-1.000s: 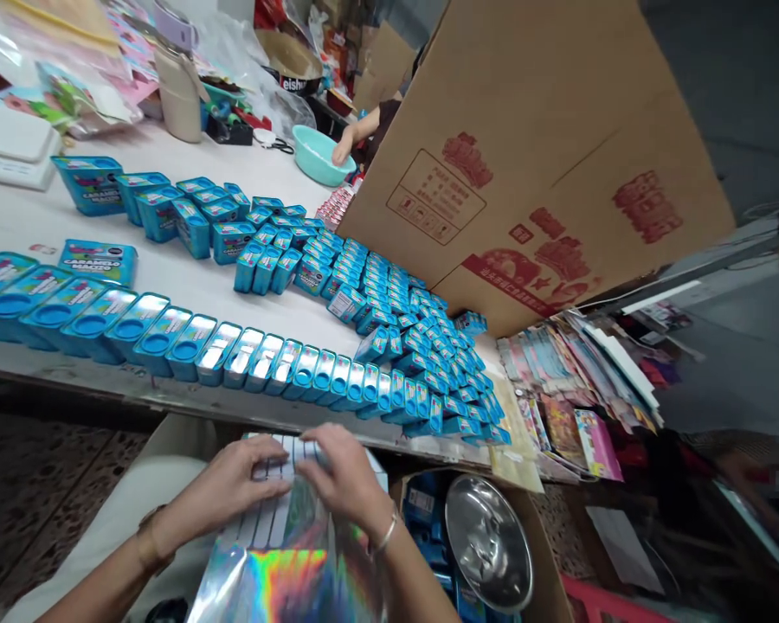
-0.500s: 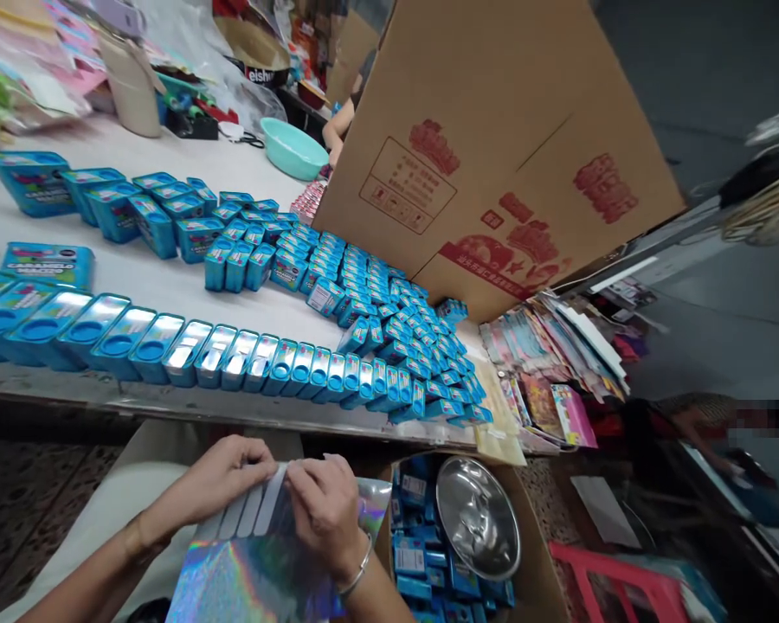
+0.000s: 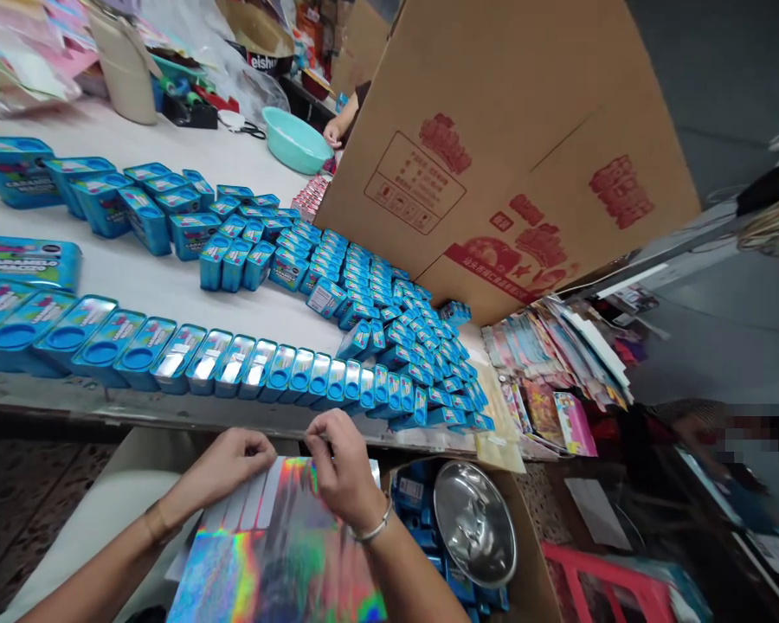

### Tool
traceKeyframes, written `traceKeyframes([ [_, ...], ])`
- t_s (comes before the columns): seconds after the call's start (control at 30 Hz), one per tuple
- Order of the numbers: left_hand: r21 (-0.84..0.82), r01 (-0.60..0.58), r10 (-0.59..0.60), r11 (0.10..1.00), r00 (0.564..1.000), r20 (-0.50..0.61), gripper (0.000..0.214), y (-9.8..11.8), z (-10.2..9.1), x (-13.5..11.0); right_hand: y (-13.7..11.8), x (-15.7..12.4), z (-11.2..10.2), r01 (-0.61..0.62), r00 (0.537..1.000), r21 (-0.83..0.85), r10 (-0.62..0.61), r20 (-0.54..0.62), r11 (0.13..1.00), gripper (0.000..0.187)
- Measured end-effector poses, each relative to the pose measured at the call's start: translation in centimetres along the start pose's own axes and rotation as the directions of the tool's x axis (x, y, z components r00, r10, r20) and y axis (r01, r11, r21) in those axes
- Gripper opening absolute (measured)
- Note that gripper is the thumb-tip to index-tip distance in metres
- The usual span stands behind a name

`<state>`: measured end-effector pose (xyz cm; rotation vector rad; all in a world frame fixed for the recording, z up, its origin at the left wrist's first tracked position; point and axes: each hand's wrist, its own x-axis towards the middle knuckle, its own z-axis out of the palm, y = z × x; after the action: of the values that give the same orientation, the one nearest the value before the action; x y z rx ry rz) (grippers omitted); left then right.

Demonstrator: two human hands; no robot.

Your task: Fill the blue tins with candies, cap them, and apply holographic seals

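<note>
A shiny rainbow holographic sheet (image 3: pixel 292 562) lies over my lap, with several pale strips (image 3: pixel 253 506) side by side on its upper left part. My left hand (image 3: pixel 237 459) is closed at the sheet's top edge, thumb and finger pinching beside the strips. Slightly above the sheet, to the right, my right hand (image 3: pixel 344 472) has thumb and forefinger pressed together; whatever is between them is too small or clear to make out. Just beyond my hands, a long row of blue tins (image 3: pixel 282 368) with shiny lids runs along the table's front edge, some bearing pale strips.
Many more blue tins crowd the white table (image 3: pixel 130 285) by a large cardboard box (image 3: pixel 493 147). Below right, a carton holds tins and a metal bowl (image 3: pixel 473 523). A turquoise basin (image 3: pixel 295 143) and another person's hand (image 3: pixel 334 131) are farther back. A red stool (image 3: pixel 607 580) stands right.
My right hand has come away from my left, up and to the right, uncovering more of the sheet. My left hand stays near the strips. The view has shifted slightly.
</note>
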<state>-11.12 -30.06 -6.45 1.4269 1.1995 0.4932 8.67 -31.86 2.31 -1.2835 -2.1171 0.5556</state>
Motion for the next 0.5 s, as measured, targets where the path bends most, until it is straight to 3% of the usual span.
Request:
traceKeyframes([
  [0.1, -0.050, 0.020, -0.020, 0.999, 1.000, 0.003, 0.028, 0.2, -0.3, 0.1, 1.0, 0.0, 0.8, 0.046, 0.988, -0.142, -0.024, 0.155, 0.989, 0.008],
  [0.17, -0.062, 0.026, -0.026, 0.998, 1.000, 0.000, 0.027, 0.3, -0.5, 0.0, 1.7, -0.9, 2.1, 0.079, 0.981, -0.236, -0.035, 0.188, 0.969, 0.011],
  [0.33, -0.091, 0.033, -0.031, 0.995, 0.999, 0.030, 0.025, 0.2, -0.6, 0.2, 2.4, -3.0, 4.1, 0.145, 0.987, -0.327, -0.114, 0.112, 0.934, 0.010],
  [0.5, -0.115, 0.023, -0.016, 0.993, 0.998, 0.062, 0.025, -0.1, -0.4, 0.5, 2.9, -3.4, 4.6, 0.136, 0.991, -0.265, -0.130, 0.039, 0.955, 0.010],
])
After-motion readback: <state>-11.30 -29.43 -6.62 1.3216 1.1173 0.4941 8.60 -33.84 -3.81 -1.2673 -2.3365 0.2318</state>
